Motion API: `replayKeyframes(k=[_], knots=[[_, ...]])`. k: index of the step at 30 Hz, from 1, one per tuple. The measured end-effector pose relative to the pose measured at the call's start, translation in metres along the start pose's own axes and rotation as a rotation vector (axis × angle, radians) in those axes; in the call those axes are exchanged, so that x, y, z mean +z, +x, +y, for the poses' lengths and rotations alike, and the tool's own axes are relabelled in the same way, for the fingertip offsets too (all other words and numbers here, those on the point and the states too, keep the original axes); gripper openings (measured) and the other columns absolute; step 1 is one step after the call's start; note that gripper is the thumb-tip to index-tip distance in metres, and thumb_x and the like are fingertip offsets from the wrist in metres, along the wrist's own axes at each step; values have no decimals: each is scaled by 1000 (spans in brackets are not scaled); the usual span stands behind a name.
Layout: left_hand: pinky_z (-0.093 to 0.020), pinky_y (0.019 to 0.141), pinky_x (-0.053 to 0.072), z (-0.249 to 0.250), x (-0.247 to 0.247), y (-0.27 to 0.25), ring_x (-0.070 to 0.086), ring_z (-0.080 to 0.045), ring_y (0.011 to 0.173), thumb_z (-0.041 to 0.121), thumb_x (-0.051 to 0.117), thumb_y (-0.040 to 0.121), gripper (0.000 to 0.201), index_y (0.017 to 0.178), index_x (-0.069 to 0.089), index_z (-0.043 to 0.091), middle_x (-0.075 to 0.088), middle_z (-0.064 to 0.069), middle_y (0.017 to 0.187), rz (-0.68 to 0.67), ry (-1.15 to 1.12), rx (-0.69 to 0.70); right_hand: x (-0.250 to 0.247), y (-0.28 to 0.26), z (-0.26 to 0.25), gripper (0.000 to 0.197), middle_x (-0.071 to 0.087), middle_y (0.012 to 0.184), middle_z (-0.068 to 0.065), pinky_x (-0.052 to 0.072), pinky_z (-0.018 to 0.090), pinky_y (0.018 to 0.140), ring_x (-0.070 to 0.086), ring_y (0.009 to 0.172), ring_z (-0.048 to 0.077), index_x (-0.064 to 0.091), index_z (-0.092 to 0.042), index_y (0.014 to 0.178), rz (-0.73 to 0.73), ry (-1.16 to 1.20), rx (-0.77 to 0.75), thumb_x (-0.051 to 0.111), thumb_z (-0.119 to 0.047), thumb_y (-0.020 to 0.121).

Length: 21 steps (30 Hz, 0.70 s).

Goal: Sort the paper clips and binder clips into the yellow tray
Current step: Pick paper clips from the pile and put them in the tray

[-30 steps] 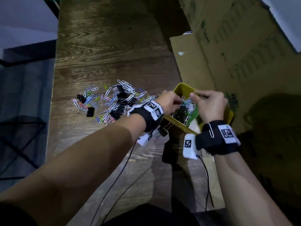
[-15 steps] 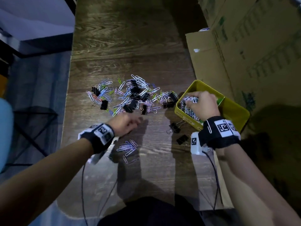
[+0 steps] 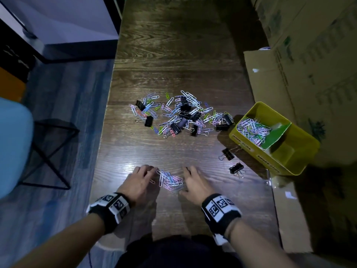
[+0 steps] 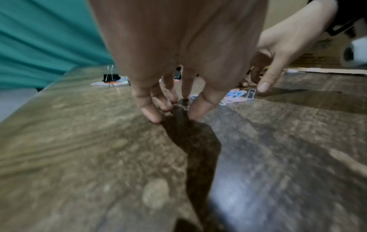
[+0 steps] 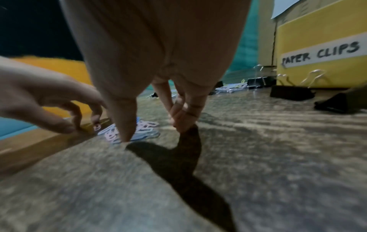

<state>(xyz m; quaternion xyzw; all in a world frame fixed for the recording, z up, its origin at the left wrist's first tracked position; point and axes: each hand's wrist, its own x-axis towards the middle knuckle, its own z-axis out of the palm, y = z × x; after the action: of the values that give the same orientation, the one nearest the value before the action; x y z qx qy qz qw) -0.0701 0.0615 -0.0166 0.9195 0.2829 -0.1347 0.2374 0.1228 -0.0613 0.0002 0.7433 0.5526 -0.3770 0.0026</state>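
Note:
A small heap of pastel paper clips (image 3: 170,180) (image 4: 236,95) (image 5: 147,125) lies near the table's front edge. My left hand (image 3: 142,177) (image 4: 174,109) stands on its fingertips just left of the heap, and my right hand (image 3: 193,181) (image 5: 155,131) stands the same way on its right, thumb tip at the clips. Neither hand grips anything. The big mixed pile of paper clips and black binder clips (image 3: 179,115) lies farther back. The yellow tray (image 3: 278,167) (image 5: 317,31) stands at the right, with paper clips (image 3: 251,130) in its far compartment, labelled "PAPER CLIPS".
Two loose black binder clips (image 3: 228,153) (image 3: 236,168) lie between my right hand and the tray. Cardboard boxes (image 3: 309,55) line the right side. The table's left edge (image 3: 104,132) drops to the floor, where a blue chair (image 3: 13,144) stands.
My right hand left the yellow tray and came down to the right of the small heap. My left hand shifted to the heap's left side.

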Motion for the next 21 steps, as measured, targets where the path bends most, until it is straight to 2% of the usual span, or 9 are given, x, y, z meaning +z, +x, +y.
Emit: replayKeyframes(k=[2,4,6,8,10,12,15,18,21], knots=[[-43,80,52,3,10,-2,54,-34,93,22,59,72,58,127,44,13,53,-15,109,21,-80,-54,7,3,-10,66,36,137,16,40,45,101,44,123,36,29,-5,140,15,23,2,62,-22,85],[-39,88,48,15,16,4,53,-31,100,13,65,76,54,127,48,10,51,-14,111,26,-148,-94,9,6,-17,58,38,137,16,41,42,100,48,120,36,34,-5,138,17,71,-5,59,-16,87],[-35,89,46,30,18,13,52,-29,103,16,66,77,55,129,47,11,50,-12,111,21,-146,-99,11,9,-20,56,41,135,15,41,41,100,49,120,35,36,-5,136,60,101,-6,58,-10,86],[-34,89,44,39,17,19,49,-28,106,25,68,73,66,132,41,14,47,-10,115,12,-130,-100,12,10,-21,62,43,134,15,42,41,99,49,120,34,33,-7,138,87,103,5,62,-9,83],[-36,90,44,39,11,20,43,-25,109,36,67,69,79,137,30,22,40,-6,123,0,-63,-60,15,9,-22,76,38,139,14,40,41,103,45,124,34,27,-5,142,55,89,26,70,-18,81],[-40,88,46,37,4,17,40,-26,112,37,63,71,81,140,23,27,35,-5,132,-28,50,31,20,9,-25,82,35,139,14,39,42,103,43,125,34,28,-3,143,37,3,35,73,-26,78],[-42,91,44,35,1,18,37,-28,115,30,56,79,70,142,25,23,34,-5,136,-113,123,96,25,12,-26,65,43,129,15,44,44,97,48,117,34,43,-1,133,54,-64,22,72,-25,79],[-38,97,40,30,4,24,36,-27,115,28,55,86,57,139,35,19,37,-6,136,-147,157,110,22,16,-24,46,50,122,15,47,39,91,52,110,32,51,-2,124,69,6,3,67,-20,84],[-34,100,36,29,6,25,37,-25,117,27,53,90,52,138,38,16,38,-7,136,-165,109,78,19,18,-22,39,54,124,14,46,37,93,54,112,31,58,-3,119,45,38,-28,65,-21,86]])
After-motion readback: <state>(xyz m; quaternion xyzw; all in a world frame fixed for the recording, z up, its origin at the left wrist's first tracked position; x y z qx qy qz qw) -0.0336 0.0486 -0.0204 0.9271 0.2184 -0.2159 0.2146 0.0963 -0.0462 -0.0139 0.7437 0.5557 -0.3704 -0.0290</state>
